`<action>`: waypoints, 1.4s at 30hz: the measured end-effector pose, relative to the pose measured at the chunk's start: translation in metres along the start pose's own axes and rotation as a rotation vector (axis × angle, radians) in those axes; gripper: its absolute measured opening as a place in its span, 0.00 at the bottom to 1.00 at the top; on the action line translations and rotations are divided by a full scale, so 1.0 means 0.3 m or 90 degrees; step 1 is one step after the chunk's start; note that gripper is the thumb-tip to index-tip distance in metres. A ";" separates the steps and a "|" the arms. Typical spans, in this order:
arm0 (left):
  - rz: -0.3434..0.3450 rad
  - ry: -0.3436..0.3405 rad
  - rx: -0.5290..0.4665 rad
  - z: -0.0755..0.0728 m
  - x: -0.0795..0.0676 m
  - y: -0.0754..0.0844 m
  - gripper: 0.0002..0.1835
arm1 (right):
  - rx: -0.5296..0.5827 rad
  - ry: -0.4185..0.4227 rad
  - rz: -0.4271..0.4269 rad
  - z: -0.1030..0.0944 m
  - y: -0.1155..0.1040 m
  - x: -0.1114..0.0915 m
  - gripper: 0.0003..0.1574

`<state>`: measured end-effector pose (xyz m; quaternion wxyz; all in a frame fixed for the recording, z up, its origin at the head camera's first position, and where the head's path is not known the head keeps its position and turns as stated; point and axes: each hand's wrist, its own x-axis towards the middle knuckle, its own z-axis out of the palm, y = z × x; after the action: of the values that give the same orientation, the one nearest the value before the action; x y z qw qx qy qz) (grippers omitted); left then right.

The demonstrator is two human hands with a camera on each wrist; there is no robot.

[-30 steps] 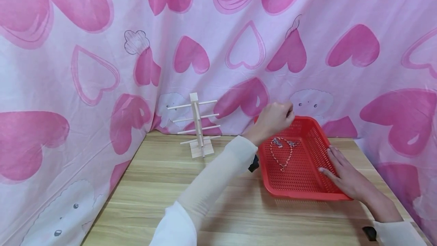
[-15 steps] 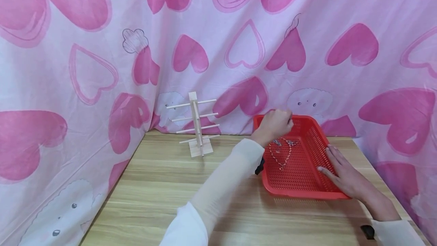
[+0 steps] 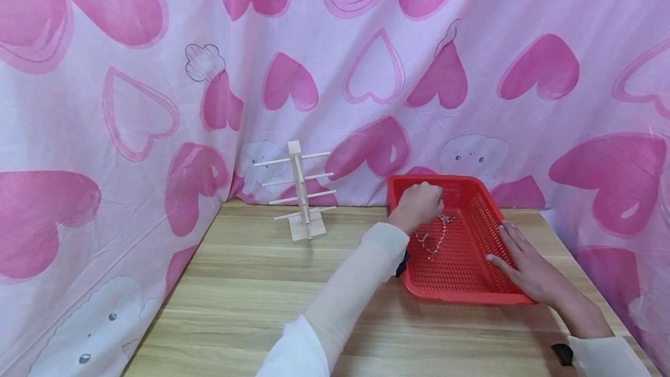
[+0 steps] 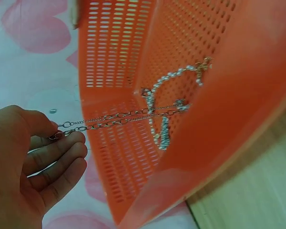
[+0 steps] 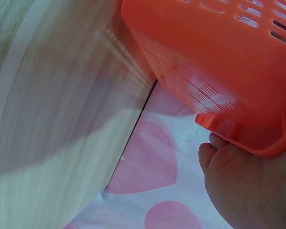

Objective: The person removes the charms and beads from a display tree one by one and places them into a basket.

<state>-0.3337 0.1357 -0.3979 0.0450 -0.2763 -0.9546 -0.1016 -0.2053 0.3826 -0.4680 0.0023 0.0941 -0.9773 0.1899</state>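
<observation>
My left hand [image 4: 52, 167] pinches the end of a silver chain necklace [image 4: 109, 121] between thumb and fingers. The doubled chain runs over the red plastic basket [image 3: 450, 297], towards a small silvery piece [image 4: 181, 106]. In the head view, my left hand [image 3: 419, 205] is over the basket's back left part and hides some jewellery. Below it, a white-beaded necklace [image 3: 434, 252] lies on the basket floor with silvery glittering pieces [image 3: 448, 219]. My right hand [image 3: 534, 272] rests on the basket's right rim, thumb over the inner side, fingers fairly straight along the edge.
A pale wooden rack [image 3: 300, 191] with several thin crossbars stands at the back, left of the basket. Both are on a wood-grain table [image 3: 251, 307]. A pink heart-patterned cloth [image 3: 377, 63] hangs behind and on both sides.
My left hand has moved down and slightly forward over the basket, covering more of the jewellery there. My right hand stays on the rim.
</observation>
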 end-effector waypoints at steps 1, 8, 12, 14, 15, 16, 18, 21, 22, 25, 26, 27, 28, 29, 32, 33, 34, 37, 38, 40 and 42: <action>-0.003 -0.005 -0.001 0.009 -0.001 -0.002 0.07 | 0.002 0.001 0.000 0.000 -0.002 0.000 0.59; -0.012 -0.034 0.005 0.067 -0.013 -0.019 0.07 | 0.012 0.001 -0.003 0.003 -0.011 -0.002 0.58; -0.022 -0.054 0.008 0.089 -0.021 -0.024 0.07 | 0.011 0.000 -0.005 -0.001 -0.015 0.000 0.58; -0.031 -0.060 -0.004 0.095 -0.025 -0.026 0.05 | 0.009 0.001 -0.005 -0.004 -0.016 0.001 0.58; -0.035 -0.063 -0.008 0.096 -0.025 -0.026 0.04 | 0.008 0.001 -0.005 -0.005 -0.016 0.001 0.58; -0.039 -0.066 -0.014 0.096 -0.026 -0.027 0.04 | 0.009 0.001 -0.005 -0.007 -0.017 0.001 0.58; -0.043 -0.069 -0.021 0.094 -0.027 -0.027 0.04 | 0.011 -0.001 -0.002 -0.007 -0.016 0.000 0.58; -0.041 -0.072 -0.018 0.093 -0.026 -0.024 0.05 | 0.017 -0.002 -0.002 -0.005 -0.012 0.000 0.58; -0.040 -0.072 -0.021 0.093 -0.027 -0.023 0.04 | 0.019 -0.002 -0.003 -0.003 -0.010 -0.001 0.58; -0.039 -0.071 -0.026 0.094 -0.028 -0.026 0.03 | 0.022 -0.001 -0.008 0.002 -0.009 0.002 0.57; -0.037 -0.070 -0.026 0.093 -0.028 -0.028 0.03 | 0.023 0.000 -0.010 0.002 -0.009 0.003 0.57; -0.034 -0.066 -0.026 0.090 -0.028 -0.031 0.04 | 0.023 0.000 -0.011 0.003 -0.008 0.004 0.57; -0.029 -0.061 -0.024 0.088 -0.028 -0.034 0.04 | 0.024 0.000 -0.012 0.002 -0.009 0.006 0.57; -0.024 -0.055 -0.022 0.084 -0.027 -0.039 0.05 | 0.023 0.000 -0.013 0.003 -0.009 0.008 0.56; -0.006 -0.025 -0.014 0.067 -0.024 -0.060 0.09 | 0.015 -0.002 -0.016 0.000 -0.009 0.018 0.57; 0.000 -0.012 -0.013 0.060 -0.023 -0.069 0.11 | 0.007 -0.003 -0.017 -0.001 -0.010 0.023 0.57; 0.005 0.000 -0.015 0.052 -0.023 -0.080 0.11 | -0.001 -0.006 -0.017 -0.004 -0.011 0.027 0.58; 0.020 0.041 -0.012 0.023 -0.029 -0.117 0.13 | -0.017 -0.025 -0.019 -0.020 -0.020 0.042 0.59; 0.022 0.055 -0.011 0.012 -0.033 -0.129 0.13 | -0.022 -0.035 -0.019 -0.029 -0.025 0.047 0.59; 0.027 0.086 -0.002 -0.011 -0.039 -0.154 0.12 | -0.025 -0.057 -0.015 -0.059 -0.040 0.054 0.59; 0.025 0.110 0.000 -0.035 -0.047 -0.181 0.12 | -0.033 -0.072 -0.012 -0.096 -0.062 0.064 0.59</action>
<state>-0.3507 0.0812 -0.3988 0.1289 -0.2852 -0.9416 -0.1242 -0.2218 0.3729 -0.4335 -0.0486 0.1136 -0.9795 0.1588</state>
